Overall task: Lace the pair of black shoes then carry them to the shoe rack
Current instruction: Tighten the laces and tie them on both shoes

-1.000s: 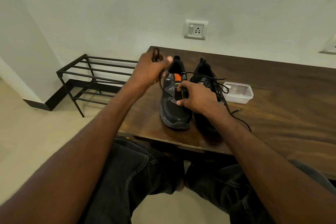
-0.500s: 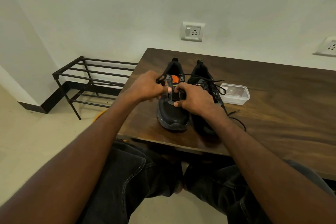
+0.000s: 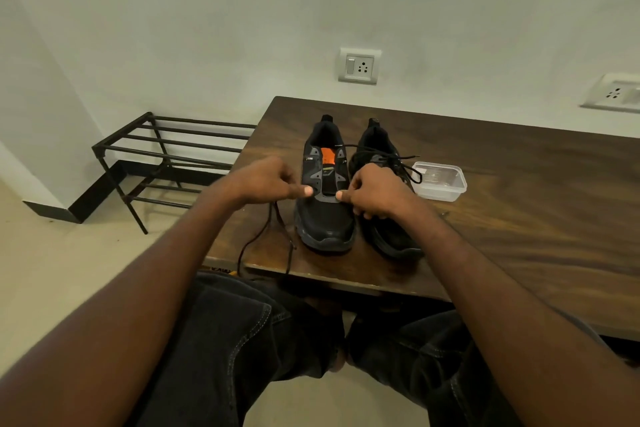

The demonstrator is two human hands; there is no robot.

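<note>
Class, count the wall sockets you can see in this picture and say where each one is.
2. One wall socket sits on the wall above the table's far edge, behind the shoes; the other socket is at the right edge, partly cut off.

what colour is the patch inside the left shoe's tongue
Bright orange patch on the black left shoe, clearest in the head view.

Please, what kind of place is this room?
Probably a room in a home, perhaps near an entrance: a black metal shoe rack stands by a white wall, beside a dark wooden table, with wall sockets above.
</note>
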